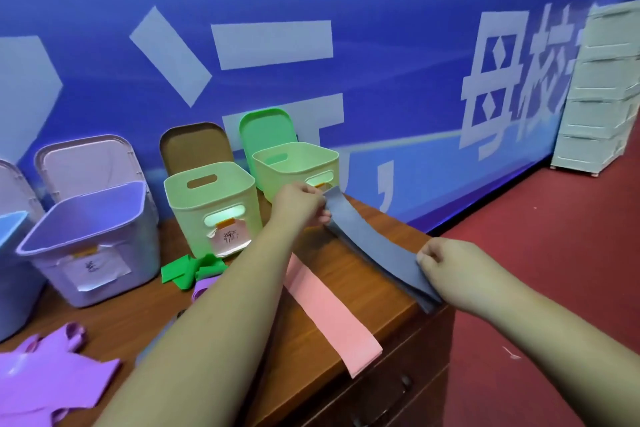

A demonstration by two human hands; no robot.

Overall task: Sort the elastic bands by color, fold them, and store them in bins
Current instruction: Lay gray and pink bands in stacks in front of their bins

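Both the left hand (300, 205) and right hand (447, 265) pinch ends of the grey band (374, 248); folding it likely means bringing those ends together.

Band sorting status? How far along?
Early. Done: the bins stand open, but no band shows inside any. In hand: left hand and right hand hold the grey band by its ends. Left: pink band lies flat, green bands and purple bands lie loose on the table, not stored.
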